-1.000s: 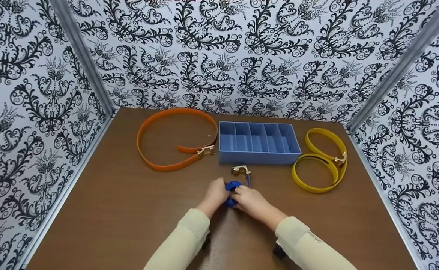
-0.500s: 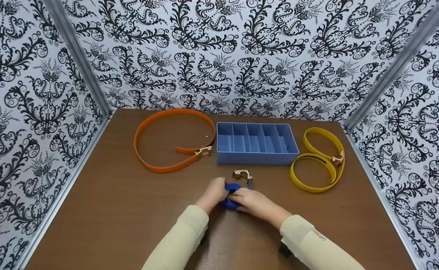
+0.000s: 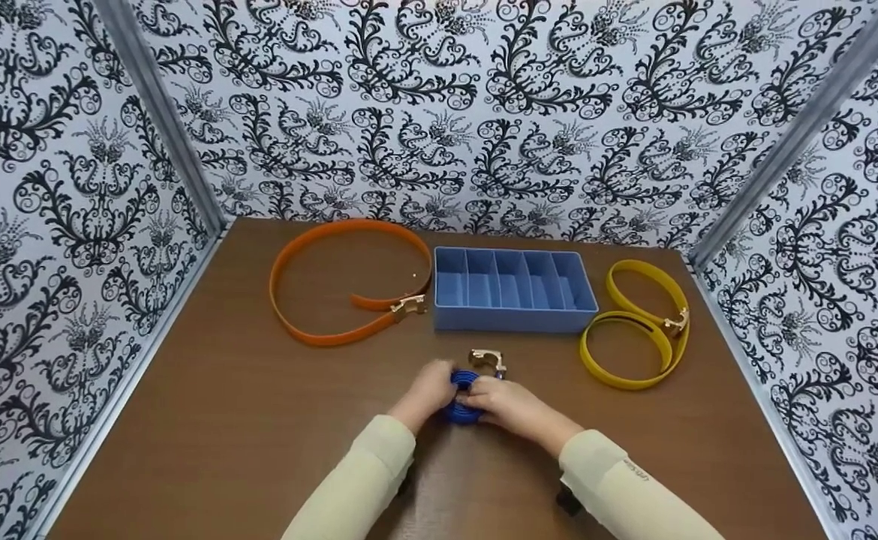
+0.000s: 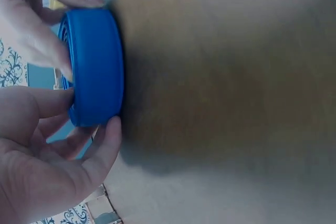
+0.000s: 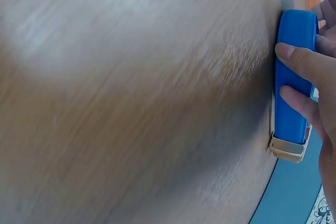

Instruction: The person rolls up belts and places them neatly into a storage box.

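Both hands hold a coiled blue belt standing on its edge on the table, near the middle. My left hand grips the coil's left side; in the left wrist view its fingers curl against the blue band. From the right, my right hand pinches the coil, thumb and a finger on the outer band in the right wrist view. The belt's gold buckle sits at the coil's far side, beyond the right fingers. Part of the coil's inside is hidden by the fingers.
Behind the hands stands a blue tray with several compartments. An orange belt lies in a wide loop at the back left. To the right, a yellow belt lies in two loops. Patterned walls enclose the brown table.
The buckle has come closer to the coil and the hands as the blue belt winds up. Both hands stay at nearly the same spot, fingers shifting slightly on the coil.
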Motion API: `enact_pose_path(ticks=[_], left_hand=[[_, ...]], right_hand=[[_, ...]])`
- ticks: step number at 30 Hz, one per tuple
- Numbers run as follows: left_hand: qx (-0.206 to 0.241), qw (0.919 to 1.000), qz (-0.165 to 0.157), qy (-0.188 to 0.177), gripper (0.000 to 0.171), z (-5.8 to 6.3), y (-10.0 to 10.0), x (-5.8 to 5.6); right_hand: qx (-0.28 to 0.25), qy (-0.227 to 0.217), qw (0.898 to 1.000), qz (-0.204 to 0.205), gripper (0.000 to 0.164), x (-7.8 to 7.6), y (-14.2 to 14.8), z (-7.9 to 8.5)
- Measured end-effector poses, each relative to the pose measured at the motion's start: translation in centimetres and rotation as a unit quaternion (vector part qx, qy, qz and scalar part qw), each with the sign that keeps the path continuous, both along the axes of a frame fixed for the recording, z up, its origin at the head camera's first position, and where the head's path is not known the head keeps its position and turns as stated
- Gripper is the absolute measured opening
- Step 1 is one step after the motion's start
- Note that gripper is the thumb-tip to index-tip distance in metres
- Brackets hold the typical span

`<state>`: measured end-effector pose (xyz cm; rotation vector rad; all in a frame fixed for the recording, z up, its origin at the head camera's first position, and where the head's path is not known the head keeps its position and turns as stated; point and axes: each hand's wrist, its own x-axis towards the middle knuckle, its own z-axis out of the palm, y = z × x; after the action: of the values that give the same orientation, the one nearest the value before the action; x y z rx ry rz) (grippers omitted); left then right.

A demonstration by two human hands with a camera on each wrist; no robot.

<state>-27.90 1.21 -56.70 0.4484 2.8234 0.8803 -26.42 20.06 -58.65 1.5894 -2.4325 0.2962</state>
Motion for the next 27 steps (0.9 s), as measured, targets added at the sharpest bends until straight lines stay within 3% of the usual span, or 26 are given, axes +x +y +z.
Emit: enact_pose_path(ticks=[4, 7, 11, 17, 27], left_hand=[[0.032, 0.9971, 0.069, -0.006, 0.031, -0.1, 0.1, 0.7], [0.029, 0.9957, 0.087, 0.011, 0.022, -0.1, 0.1, 1.1], [0.009, 0.9974, 0.068, 0.023, 0.011, 0.2, 0.0, 1.2], [-0.009, 0.9988, 0.041, 0.024, 0.01, 0.3, -0.3, 0.7], [-0.06, 0.9967, -0.023, 0.049, 0.012, 0.5, -0.2, 0.5]], right_hand=[[0.007, 0.006, 1.0, -0.013, 0.039, 0.3, -0.5, 0.1], [0.018, 0.01, 0.999, -0.027, 0.04, 0.5, -0.7, 0.2], [0.026, 0.018, 0.999, -0.039, 0.043, 0.6, -0.8, 0.4], [0.008, 0.032, 0.999, -0.032, 0.038, 0.7, -0.5, 0.9], [0.006, -0.002, 0.999, -0.047, 0.026, -0.1, 1.0, 1.5]])
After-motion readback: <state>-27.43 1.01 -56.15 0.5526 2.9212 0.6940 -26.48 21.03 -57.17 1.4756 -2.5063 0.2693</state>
